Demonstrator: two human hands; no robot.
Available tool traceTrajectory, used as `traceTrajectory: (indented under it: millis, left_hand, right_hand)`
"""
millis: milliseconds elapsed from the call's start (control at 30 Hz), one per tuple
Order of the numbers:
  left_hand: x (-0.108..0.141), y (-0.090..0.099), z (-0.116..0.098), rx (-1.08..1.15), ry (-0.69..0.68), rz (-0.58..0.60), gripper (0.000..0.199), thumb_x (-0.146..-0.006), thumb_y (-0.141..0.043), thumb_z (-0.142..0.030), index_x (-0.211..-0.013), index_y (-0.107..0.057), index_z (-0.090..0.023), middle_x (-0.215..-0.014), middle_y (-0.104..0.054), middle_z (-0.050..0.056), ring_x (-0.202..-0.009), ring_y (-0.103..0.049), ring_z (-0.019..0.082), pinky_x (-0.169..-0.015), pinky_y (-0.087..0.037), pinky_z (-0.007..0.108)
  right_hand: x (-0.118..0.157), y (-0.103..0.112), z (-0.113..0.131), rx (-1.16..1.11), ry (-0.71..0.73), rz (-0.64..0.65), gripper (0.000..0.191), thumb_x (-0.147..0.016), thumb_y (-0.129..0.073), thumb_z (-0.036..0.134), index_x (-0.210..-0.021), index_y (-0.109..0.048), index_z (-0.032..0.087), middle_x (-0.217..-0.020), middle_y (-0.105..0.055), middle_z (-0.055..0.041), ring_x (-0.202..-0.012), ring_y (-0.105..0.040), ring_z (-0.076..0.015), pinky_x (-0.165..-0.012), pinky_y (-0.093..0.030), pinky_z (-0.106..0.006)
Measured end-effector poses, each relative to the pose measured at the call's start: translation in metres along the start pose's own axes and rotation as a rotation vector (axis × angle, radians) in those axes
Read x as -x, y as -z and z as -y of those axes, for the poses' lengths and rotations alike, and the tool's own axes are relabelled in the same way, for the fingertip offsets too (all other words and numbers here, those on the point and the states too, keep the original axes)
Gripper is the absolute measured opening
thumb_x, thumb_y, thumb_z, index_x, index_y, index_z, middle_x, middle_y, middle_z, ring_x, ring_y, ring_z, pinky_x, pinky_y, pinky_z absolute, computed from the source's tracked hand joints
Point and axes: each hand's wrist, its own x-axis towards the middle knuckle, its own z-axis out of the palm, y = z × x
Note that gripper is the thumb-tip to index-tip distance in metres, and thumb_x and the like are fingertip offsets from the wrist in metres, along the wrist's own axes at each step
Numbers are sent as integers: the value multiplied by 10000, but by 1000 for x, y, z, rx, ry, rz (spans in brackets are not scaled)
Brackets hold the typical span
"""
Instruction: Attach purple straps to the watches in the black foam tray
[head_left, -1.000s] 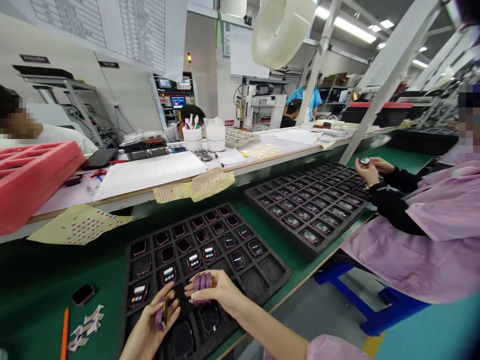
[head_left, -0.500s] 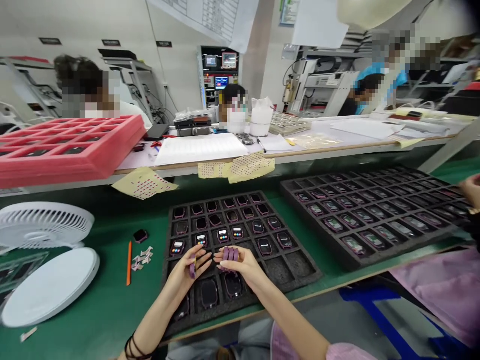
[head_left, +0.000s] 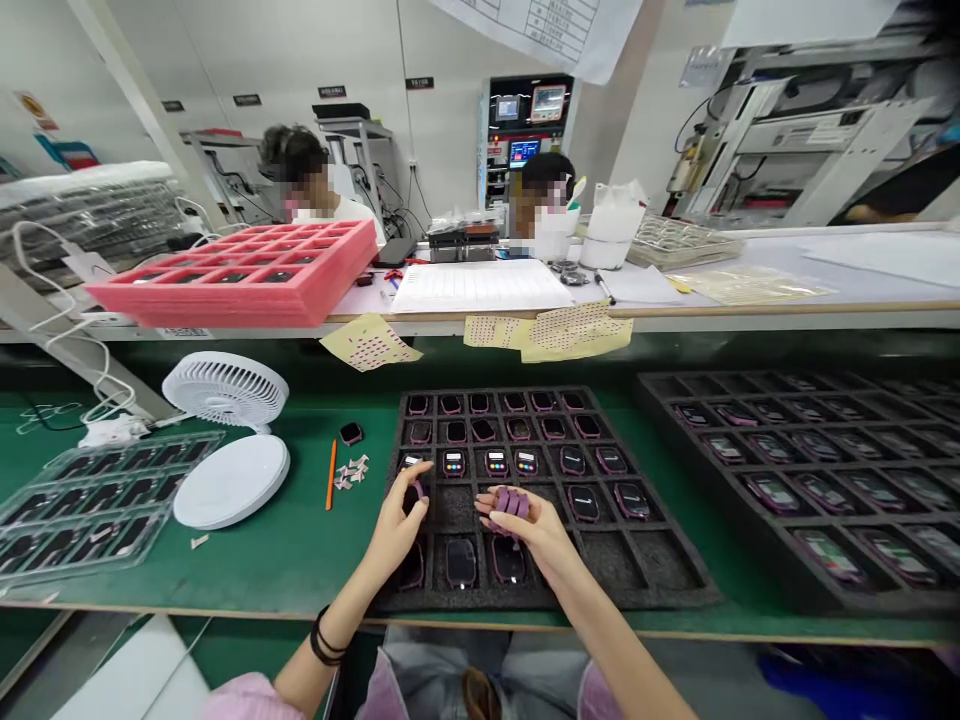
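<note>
Gripping watch parts in both hands over the near half of a black foam tray (head_left: 613, 560). Left hand (head_left: 401, 515): fingers curled, thumb and index pinched on a purple-rimmed watch (head_left: 418, 490), over the left column, fourth row from the back. Can't tell whether that watch is also touching its compartment; the fingers cover most of it. Left forearm slants up from the near edge and inward, black bands (head_left: 328, 640) round the wrist. Right hand (head_left: 529, 520): closed on a short stack of purple watch cases (head_left: 512, 501), stood side by side, thumb on the near side, fingertips pointing left. It's above the tray's middle, just behind a dark watch (head_left: 509, 560) in the front row. Right forearm reaches in from lower right. Hands apart, at about the same height, with a bare compartment between.

Four lit watches sit along the third row. Left of the tray on the green bench (head_left: 319, 560): loose watch (head_left: 351, 433), paper scraps (head_left: 351, 472), orange stick (head_left: 331, 475), white fan (head_left: 231, 482). Second black tray (head_left: 759, 552) to the right, loaded with more watches.
</note>
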Motion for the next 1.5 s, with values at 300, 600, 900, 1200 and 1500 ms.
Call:
traceTrajectory:
  millis: [300, 600, 900, 1200, 1500]
  left_hand:
    - [12, 3, 21, -265, -102, 30, 487, -811, -423, -123, -1292, -452, -191, -1399, -463, 101, -1380, -320, 226, -1147, -248, 445]
    - [13, 2, 18, -309, -97, 61, 483, -823, -408, -127, -1303, -437, -173, -1405, -453, 112, -1388, -304, 229, -1154, -246, 453]
    - [13, 1, 22, -314, -126, 28, 468, -830, -410, -125, -1290, -449, -199, -1395, -460, 103, -1382, -317, 231, -1144, -262, 467]
    - [11, 1, 24, -337, -142, -1, 462, -826, -400, -109, -1275, -454, -201, -1399, -449, 104, -1406, -265, 239, -1153, -230, 491]
    - [7, 0, 29, -402, -147, 51, 442, -814, -413, -81, -1242, -447, -189, -1398, -438, 120, -1426, -207, 261, -1147, -231, 521]
  right_hand:
    - [1, 1, 0, -8, -18, -6, 444, -553, -866, 274, -944, -695, 150, -1006, -732, -134, -1003, -669, -329, -960, -464, -529]
    - [3, 1, 1, 11, -16, -4, 441, -573, -856, 270, -966, -693, 155, -1032, -725, -133, -1032, -656, -328, -963, -457, -525]
    - [3, 2, -1, 18, -4, 2, 428, -590, -850, 267, -972, -691, 155, -1040, -723, -132, -1035, -656, -323, -970, -457, -520]
    - [2, 1, -1, 22, -10, -3, 446, -567, -860, 278, -960, -690, 152, -1024, -727, -135, -1020, -662, -331, -981, -446, -541]
    - [2, 0, 1, 13, -7, -8, 459, -557, -862, 294, -956, -691, 146, -1027, -726, -141, -1016, -664, -327, -965, -465, -529]
